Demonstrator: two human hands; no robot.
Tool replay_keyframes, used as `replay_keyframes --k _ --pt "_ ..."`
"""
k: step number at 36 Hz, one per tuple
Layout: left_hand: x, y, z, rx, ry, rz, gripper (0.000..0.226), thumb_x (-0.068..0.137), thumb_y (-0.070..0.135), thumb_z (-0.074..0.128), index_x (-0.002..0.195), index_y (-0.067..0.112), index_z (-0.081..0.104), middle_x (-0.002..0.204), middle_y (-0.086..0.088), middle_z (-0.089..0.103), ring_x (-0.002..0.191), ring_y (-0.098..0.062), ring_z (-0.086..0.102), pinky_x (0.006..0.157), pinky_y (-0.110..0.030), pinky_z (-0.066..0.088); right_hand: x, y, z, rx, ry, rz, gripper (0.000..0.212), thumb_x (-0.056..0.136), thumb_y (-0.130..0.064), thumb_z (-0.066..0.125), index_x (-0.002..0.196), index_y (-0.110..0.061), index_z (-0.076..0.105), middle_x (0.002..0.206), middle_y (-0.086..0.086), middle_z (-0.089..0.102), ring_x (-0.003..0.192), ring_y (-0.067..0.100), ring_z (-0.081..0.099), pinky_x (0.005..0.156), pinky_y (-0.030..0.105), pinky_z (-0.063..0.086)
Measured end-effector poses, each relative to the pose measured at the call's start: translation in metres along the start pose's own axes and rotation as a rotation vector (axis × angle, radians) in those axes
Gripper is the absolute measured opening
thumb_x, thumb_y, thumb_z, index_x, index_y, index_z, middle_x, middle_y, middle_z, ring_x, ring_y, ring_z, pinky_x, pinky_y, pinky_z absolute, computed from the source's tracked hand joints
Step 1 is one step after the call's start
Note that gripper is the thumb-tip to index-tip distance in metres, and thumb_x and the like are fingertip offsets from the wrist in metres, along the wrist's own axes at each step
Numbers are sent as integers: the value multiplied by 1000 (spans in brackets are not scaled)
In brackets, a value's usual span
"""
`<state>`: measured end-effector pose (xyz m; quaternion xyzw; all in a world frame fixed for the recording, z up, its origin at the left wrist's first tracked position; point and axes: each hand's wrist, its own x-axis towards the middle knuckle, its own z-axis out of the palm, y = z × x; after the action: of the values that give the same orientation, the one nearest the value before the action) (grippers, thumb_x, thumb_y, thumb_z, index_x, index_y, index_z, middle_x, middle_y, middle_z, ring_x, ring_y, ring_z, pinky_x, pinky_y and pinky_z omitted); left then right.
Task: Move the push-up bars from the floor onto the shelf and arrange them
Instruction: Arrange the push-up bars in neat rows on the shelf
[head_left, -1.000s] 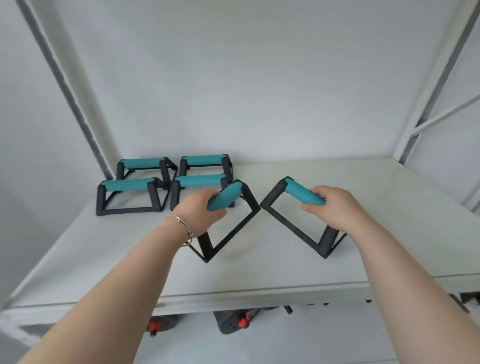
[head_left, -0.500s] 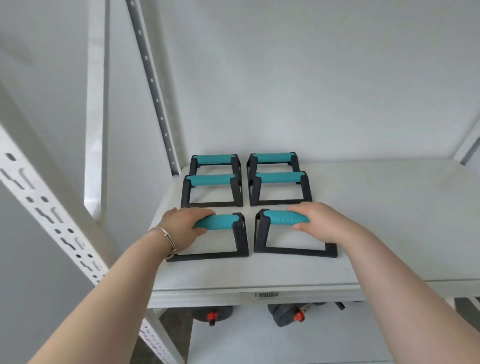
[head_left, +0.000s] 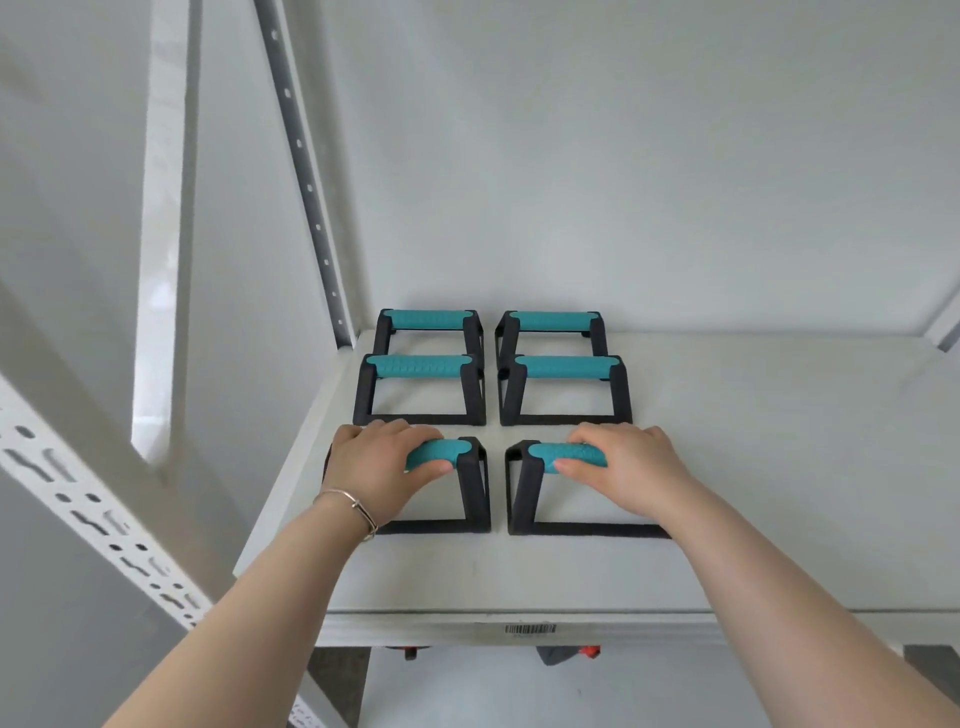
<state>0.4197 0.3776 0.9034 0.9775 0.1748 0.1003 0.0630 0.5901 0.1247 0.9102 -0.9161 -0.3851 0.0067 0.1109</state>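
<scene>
left hand (head_left: 376, 470) fingers wrapped on teal-grip black-frame push-up bar (head_left: 447, 454), front-left of white metal shelf (head_left: 779, 467) | right hand (head_left: 631, 462) gripping its twin bar (head_left: 558, 457) alongside | grips run left-right, matching 4 bars (head_left: 566, 367) behind | probably just let go

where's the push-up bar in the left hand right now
In the head view it stands on the shelf at front left, the left hand on its grip, beside the right hand's bar and just in front of the middle-left bar.
</scene>
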Motion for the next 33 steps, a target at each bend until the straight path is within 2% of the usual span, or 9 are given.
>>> replay_keyframes --k 5,14,33 --pt "11 -1 -2 7 -10 -2 51 88 71 34 127 45 52 116 20 60 111 -11 51 95 -34 30 12 8 1 29 20 -37 36 86 -69 44 98 -38 56 92 -15 62 91 11 52 89 35 35" --pt "21 -7 3 -18 23 19 43 87 68 40 122 46 55 108 19 61 104 -11 51 92 -33 29 34 10 4 25 23 -21 38 86 -71 41 101 -40 56 95 -13 62 96 13 52 89 35 33" --pt "34 -4 5 22 12 -4 47 89 67 38 128 44 51 111 18 60 105 -12 51 96 -36 32 41 13 6 13 14 -13 41 86 -72 40 106 -41 58 94 -13 61 96 12 51 87 34 31"
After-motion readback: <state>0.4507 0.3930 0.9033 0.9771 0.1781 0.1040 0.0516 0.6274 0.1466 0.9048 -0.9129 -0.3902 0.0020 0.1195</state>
